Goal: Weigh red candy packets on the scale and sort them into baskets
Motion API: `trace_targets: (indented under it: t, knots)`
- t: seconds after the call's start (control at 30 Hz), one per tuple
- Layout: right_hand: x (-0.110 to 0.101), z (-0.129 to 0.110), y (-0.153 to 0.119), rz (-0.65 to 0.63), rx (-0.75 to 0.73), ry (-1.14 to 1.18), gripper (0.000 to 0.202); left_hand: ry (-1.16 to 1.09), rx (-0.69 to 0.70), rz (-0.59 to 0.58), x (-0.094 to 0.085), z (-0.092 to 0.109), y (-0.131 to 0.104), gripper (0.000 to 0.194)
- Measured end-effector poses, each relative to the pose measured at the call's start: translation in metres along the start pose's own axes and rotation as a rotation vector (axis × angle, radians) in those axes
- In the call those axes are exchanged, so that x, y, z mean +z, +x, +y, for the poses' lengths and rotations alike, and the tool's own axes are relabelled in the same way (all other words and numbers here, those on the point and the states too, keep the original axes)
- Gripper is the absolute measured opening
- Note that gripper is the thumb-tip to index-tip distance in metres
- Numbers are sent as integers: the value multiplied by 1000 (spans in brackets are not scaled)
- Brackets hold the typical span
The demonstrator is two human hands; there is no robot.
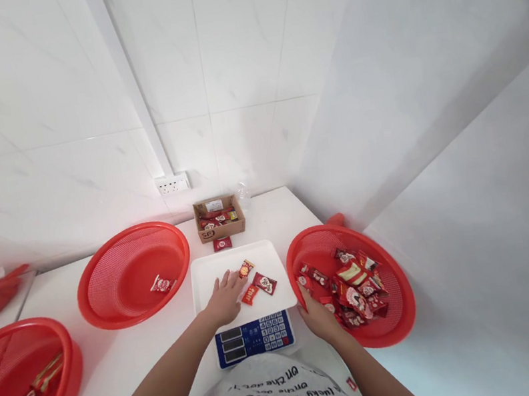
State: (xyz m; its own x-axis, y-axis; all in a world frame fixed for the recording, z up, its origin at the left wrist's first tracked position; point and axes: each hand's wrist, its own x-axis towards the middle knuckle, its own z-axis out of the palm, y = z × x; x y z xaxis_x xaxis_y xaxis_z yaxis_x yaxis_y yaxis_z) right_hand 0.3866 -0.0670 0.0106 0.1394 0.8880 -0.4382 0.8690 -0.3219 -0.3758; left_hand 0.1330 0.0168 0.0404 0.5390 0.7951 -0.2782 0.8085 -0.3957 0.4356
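Note:
My left hand (225,297) lies open over the white weighing tray (203,272) of a digital scale, its spread fingers beside several small wrapped snack packets. A dark red packet (265,283) and an orange-red packet (249,294) lie to its right, with a yellow-and-red packet (246,268) by the fingertips. Whether anything is under the palm is hidden. My right hand (319,316) is closed on the near left rim of a red plastic basket (403,283), which holds a heap of red packets (355,298).
The scale's blue keypad panel (254,339) faces me. Left of the tray stands a red basket (89,298) with a packet inside; another red basket (75,365) is nearer. Behind the tray are a cardboard box (222,230) of packets and a loose red packet (222,244). Walls border the table.

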Motion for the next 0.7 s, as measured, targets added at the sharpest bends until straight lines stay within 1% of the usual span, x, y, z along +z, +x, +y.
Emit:
trace_targets:
  t: [0.07,0.17,0.23,0.33,0.43,0.57,0.7]
  knots:
    - [0,-1,0,1,7,-5,61,38,6,9,3,-1,4,58]
    - [0,-1,-1,6,11,3,62,5,0,65,2,-5,5,46]
    - [0,-1,-1,9,3,15,62,-34,-36,103,1,-8,4,42]
    - [-1,-1,-1,0,-1,14,62,-142,-130,182,-1,-14,0,34]
    - [0,-1,0,-5,3,18,62,-312,-253,279,-4,-21,-5,27]
    - [1,0,0,-2,5,15,62,-629,-387,396,-13,-31,-11,18]
    - [1,0,1,2,-10,6,62,-989,-439,555,-26,-40,-18,29]
